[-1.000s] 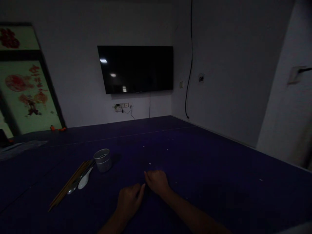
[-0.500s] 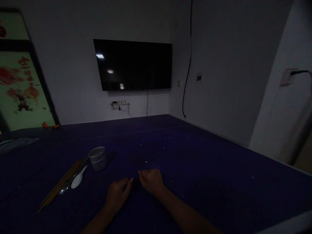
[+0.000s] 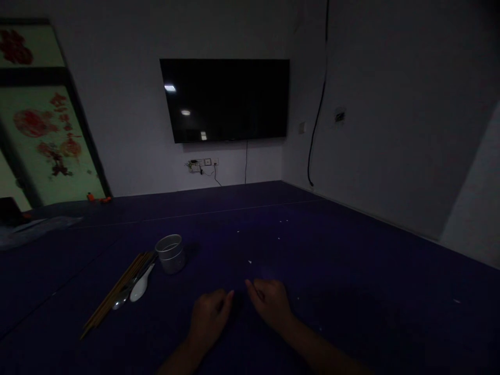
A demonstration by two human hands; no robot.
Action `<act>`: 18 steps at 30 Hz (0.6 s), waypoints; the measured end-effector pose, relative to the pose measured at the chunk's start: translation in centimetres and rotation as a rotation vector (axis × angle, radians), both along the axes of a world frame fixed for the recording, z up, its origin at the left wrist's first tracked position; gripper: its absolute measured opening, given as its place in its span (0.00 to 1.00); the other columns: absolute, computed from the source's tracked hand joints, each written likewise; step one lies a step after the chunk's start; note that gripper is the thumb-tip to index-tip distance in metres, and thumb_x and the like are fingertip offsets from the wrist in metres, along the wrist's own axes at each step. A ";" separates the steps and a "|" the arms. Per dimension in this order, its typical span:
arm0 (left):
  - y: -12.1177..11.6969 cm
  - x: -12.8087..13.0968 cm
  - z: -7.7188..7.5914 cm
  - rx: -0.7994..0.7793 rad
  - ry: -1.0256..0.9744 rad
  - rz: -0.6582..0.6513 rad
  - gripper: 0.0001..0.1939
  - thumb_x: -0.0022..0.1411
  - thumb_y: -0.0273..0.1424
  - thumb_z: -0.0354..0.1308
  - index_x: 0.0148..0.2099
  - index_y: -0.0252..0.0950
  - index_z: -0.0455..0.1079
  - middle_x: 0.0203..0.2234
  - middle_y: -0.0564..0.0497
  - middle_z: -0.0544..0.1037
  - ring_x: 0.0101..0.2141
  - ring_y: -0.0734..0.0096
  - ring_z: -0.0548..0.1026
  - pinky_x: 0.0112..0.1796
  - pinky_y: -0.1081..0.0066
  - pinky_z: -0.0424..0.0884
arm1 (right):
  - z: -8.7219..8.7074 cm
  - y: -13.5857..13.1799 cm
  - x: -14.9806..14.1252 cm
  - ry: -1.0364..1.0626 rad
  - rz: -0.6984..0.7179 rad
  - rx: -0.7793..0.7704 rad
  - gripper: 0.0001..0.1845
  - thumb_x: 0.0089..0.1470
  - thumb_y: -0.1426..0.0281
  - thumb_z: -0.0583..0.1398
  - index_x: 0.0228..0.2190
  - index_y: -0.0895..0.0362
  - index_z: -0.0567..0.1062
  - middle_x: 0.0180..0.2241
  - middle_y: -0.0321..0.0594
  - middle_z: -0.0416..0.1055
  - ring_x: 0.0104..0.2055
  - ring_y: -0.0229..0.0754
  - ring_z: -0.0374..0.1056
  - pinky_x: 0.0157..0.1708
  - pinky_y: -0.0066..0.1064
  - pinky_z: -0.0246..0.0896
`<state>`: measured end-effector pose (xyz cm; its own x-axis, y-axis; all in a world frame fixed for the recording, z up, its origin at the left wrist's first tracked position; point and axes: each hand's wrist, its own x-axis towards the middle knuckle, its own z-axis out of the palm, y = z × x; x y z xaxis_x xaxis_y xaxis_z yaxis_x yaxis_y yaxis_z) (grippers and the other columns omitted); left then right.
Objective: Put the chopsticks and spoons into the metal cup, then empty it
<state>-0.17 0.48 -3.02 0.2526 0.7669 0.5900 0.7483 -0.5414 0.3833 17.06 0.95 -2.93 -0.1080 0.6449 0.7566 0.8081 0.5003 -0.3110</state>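
My left hand [image 3: 209, 315] rests on the dark blue tabletop [image 3: 375, 291], fingers curled into a loose fist with the thumb sticking out. Facing it, slightly to the right, is my right hand [image 3: 271, 304], closed in the same way. A small gap separates the two thumb tips, and nothing shows in either hand. Left of my hands stands a metal cup [image 3: 171, 255], upright. Beside it lie a white spoon [image 3: 141, 284], a metal spoon [image 3: 121, 299] and a bundle of wooden chopsticks [image 3: 111, 297].
Small white scraps [image 3: 250, 262] are scattered on the tabletop. Clear plastic wrap [image 3: 42, 229] lies at the far left, with orange objects [image 3: 104, 200] near the back edge. A television [image 3: 230, 99] hangs on the wall, and a black cable [image 3: 318, 120] dangles at the right.
The view has turned a little to the left, so everything appears shifted right. Both hands keep their closed shape near the same spot; the cup and utensils have not moved on the table.
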 end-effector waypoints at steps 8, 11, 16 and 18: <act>-0.8 0.3 0.3 0.069 0.143 -0.021 0.23 0.64 0.38 0.40 0.19 0.35 0.62 0.12 0.55 0.67 0.15 0.80 0.64 0.19 0.76 0.52 | 0.5 -0.8 -0.3 0.060 0.014 0.005 0.29 0.59 0.60 0.48 0.10 0.58 0.59 0.09 0.29 0.51 0.13 0.28 0.46 0.18 0.27 0.35; -0.6 0.0 1.3 0.101 0.209 0.032 0.22 0.64 0.37 0.40 0.22 0.36 0.65 0.16 0.52 0.71 0.19 0.76 0.67 0.22 0.75 0.58 | 0.8 -0.6 -0.3 0.057 0.011 -0.010 0.29 0.59 0.59 0.47 0.10 0.58 0.59 0.10 0.30 0.51 0.13 0.28 0.46 0.18 0.27 0.35; 2.0 -3.3 3.1 0.077 0.304 0.259 0.19 0.63 0.36 0.41 0.33 0.36 0.72 0.29 0.47 0.77 0.34 0.65 0.72 0.39 0.67 0.66 | 0.9 -0.2 -0.3 0.050 0.004 0.000 0.29 0.58 0.58 0.47 0.10 0.58 0.59 0.10 0.30 0.51 0.13 0.29 0.47 0.18 0.27 0.35; 3.3 -5.4 3.4 0.016 0.319 0.338 0.19 0.63 0.34 0.40 0.42 0.34 0.72 0.40 0.45 0.76 0.40 0.62 0.71 0.44 0.64 0.65 | 0.9 -0.1 -0.4 0.041 -0.001 0.000 0.29 0.58 0.58 0.47 0.10 0.58 0.59 0.10 0.30 0.51 0.13 0.29 0.47 0.18 0.27 0.35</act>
<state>-5.59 3.80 0.35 0.1607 0.8292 0.5354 0.9631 -0.2503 0.0987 16.70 0.87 -1.98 -0.0758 0.6447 0.7607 0.7953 0.4993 -0.3439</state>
